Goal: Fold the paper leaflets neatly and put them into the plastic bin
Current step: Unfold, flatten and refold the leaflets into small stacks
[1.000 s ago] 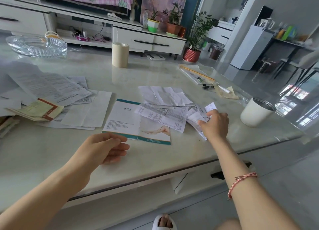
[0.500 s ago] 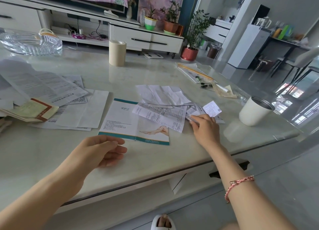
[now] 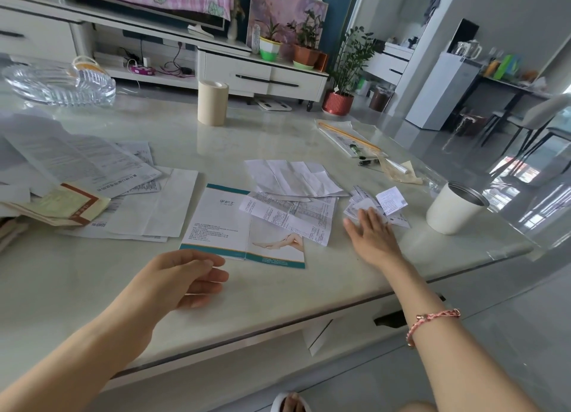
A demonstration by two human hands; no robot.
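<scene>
Several paper leaflets lie spread over the pale table (image 3: 278,291). A teal-edged brochure (image 3: 222,223) lies open at the centre, a printed sheet (image 3: 290,217) overlapping its right side, creased white sheets (image 3: 293,176) behind. My right hand (image 3: 370,235) lies flat with straight fingers on a small pile of folded leaflets (image 3: 389,201) to the right. My left hand (image 3: 182,275) hovers over bare table just in front of the brochure, fingers loosely curled, holding nothing. More leaflets (image 3: 80,164) and a yellow-and-red booklet (image 3: 68,207) are piled at the left. No plastic bin is identifiable.
A white cup (image 3: 454,207) stands at the right, close to the table edge. A cream cylinder (image 3: 212,102) stands at the back centre, a clear glass dish (image 3: 55,84) at the back left. Pens and a packet (image 3: 355,142) lie at the back right.
My right hand let go of the small folded leaflet it held and now lies flat on the pile. My left hand has barely moved.
</scene>
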